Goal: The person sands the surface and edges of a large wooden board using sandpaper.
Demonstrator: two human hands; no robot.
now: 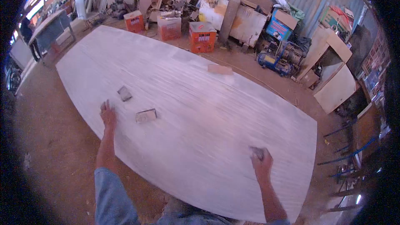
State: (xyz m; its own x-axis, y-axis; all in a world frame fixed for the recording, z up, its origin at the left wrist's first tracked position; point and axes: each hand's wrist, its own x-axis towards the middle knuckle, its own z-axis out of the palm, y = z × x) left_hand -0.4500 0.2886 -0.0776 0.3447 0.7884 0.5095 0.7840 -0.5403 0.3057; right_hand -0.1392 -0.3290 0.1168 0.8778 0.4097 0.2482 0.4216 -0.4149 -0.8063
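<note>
Closed round a dark pad [257, 153], the right hand [262, 164] is down on the big pale board [187, 150], towards its right end; the left hand [108, 116] sits by the near left edge, fingers partly spread, and I can't tell whether it holds anything. It looks to me like a rubbing stroke, one that would call for the pad flat and the pressure even. Chalky, streaky grain runs along the board. Nearer the left hand lie a squarish grey block [124, 93] and a dusty oblong block [146, 116]; a smooth tan slat [220, 69] rests by the far edge.
</note>
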